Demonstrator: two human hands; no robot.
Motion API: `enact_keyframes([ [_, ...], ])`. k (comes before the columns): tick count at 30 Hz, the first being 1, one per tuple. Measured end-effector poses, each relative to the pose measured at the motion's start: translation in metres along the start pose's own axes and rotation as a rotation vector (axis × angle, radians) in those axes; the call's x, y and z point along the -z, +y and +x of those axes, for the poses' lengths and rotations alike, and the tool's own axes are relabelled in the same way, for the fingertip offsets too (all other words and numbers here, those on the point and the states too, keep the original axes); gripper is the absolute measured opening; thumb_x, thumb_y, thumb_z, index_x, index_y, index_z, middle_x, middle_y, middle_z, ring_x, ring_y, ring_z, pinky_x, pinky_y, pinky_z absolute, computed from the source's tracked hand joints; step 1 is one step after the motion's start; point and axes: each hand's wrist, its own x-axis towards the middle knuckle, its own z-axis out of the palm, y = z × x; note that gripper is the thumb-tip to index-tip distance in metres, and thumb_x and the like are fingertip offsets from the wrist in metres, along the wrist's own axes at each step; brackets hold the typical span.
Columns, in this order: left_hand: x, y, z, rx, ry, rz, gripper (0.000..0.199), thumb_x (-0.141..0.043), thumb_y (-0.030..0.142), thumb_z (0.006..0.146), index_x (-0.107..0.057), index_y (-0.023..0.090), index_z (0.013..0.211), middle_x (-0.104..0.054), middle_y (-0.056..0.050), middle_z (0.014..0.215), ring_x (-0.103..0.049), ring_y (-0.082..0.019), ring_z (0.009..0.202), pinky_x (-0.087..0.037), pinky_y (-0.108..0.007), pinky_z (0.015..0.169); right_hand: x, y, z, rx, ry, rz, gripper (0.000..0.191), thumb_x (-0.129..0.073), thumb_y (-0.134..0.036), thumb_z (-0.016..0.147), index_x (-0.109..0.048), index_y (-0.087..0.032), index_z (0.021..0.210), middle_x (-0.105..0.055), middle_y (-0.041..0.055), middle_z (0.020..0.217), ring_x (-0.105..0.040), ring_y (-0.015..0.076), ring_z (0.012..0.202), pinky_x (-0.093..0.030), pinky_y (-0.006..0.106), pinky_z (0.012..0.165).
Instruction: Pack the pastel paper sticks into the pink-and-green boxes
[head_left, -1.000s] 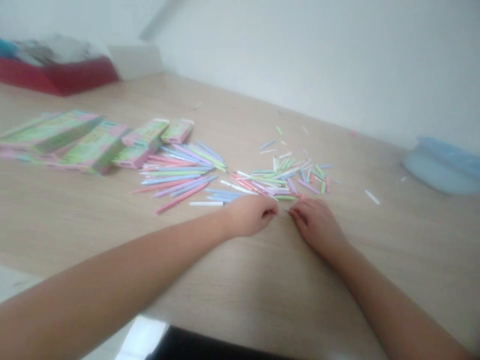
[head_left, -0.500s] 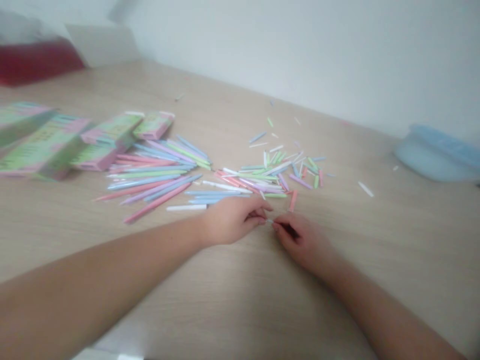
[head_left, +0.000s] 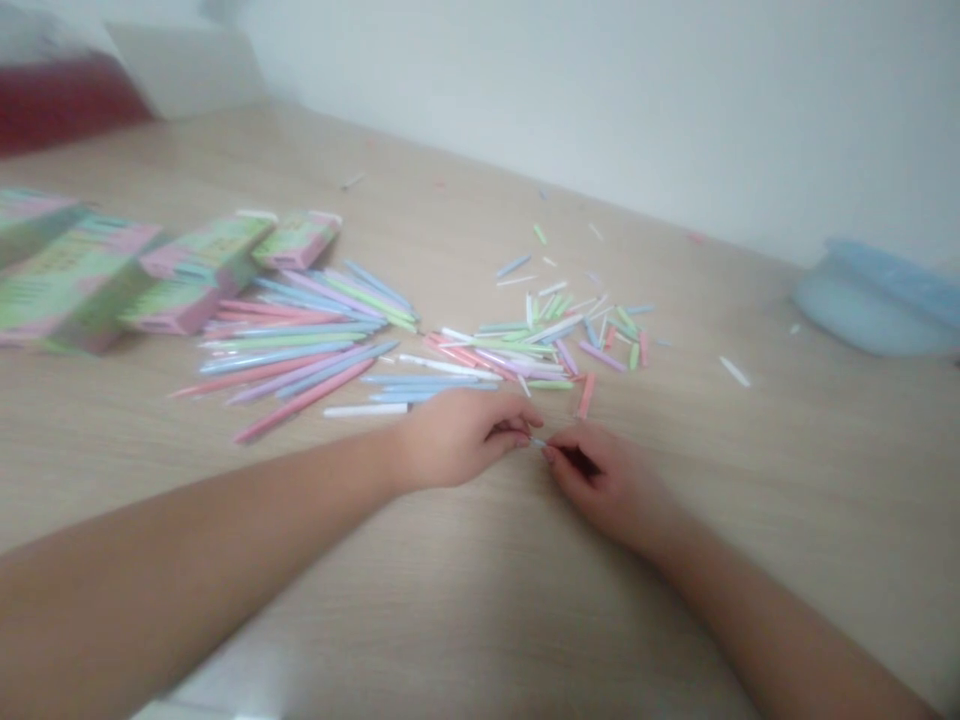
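Observation:
Between the fingertips of both hands runs a small, thin, pale bluish stick [head_left: 538, 442], mostly covered by the fingers. My left hand [head_left: 469, 435] pinches one end and my right hand [head_left: 604, 475] pinches the other, with a narrow gap between them. Just beyond my hands is a pile of short pastel sticks and tube pieces [head_left: 517, 350] in pink, green, blue, purple and white. Several blue barrels [head_left: 427, 383] and a white one [head_left: 365, 410] lie close to my left hand. A short coral piece [head_left: 586, 395] is beside my right fingertips.
Long pastel pen-like sticks [head_left: 300, 345] fan out on the wooden table [head_left: 465, 600] at left. Green-and-pink boxes [head_left: 79, 275] stand behind them. A pale blue pouch [head_left: 874, 300] sits at the far right by the wall. A dark red object [head_left: 67, 105] is at back left.
The view has shifted slightly, so the boxes and long sticks appear further left and higher. Both hands keep their pinch; a little more of the thin stick shows between them.

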Motion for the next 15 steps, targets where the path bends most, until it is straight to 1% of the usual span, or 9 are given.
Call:
enact_keyframes([
  [4,0.0004,0.0008,-0.0005,0.001,-0.011,0.023,0.026,-0.064,0.027,0.101,-0.071,0.026,0.125,-0.081,0.003,0.109,-0.075,-0.018,0.105,-0.052,-0.028,0.088,0.0004,0.0005,-0.0007,0.018,-0.02,0.01,0.011,-0.06,-0.023,0.1,-0.071,-0.023,0.104,-0.074,0.003,0.095,-0.069,0.0201,0.086,-0.053,0.032,0.076],
  [9,0.0011,0.0038,-0.0014,-0.004,-0.034,0.109,0.026,-0.062,0.03,0.102,-0.071,0.028,0.126,-0.081,0.002,0.112,-0.075,-0.02,0.103,-0.053,-0.03,0.084,-0.0018,0.0006,-0.0012,-0.016,-0.015,0.048,0.012,-0.061,-0.027,0.103,-0.072,-0.026,0.107,-0.076,0.0021,0.099,-0.071,0.0205,0.091,-0.054,0.034,0.082],
  [11,0.0011,0.0051,-0.002,-0.025,-0.057,0.147,0.025,-0.061,0.031,0.103,-0.072,0.029,0.125,-0.08,0.002,0.115,-0.075,-0.022,0.103,-0.052,-0.031,0.084,-0.0025,-0.0005,-0.0016,-0.035,-0.007,0.075,0.01,-0.063,-0.028,0.102,-0.073,-0.027,0.106,-0.076,0.001,0.097,-0.071,0.0203,0.089,-0.054,0.034,0.081],
  [15,0.0004,0.0059,-0.003,-0.066,-0.094,0.178,0.025,-0.057,0.032,0.105,-0.072,0.029,0.125,-0.079,0.001,0.12,-0.074,-0.023,0.108,-0.053,-0.033,0.088,-0.002,-0.002,-0.0023,-0.043,-0.002,0.136,0.006,-0.068,-0.03,0.1,-0.073,-0.027,0.099,-0.076,-0.0004,0.091,-0.071,0.0198,0.084,-0.056,0.033,0.078],
])
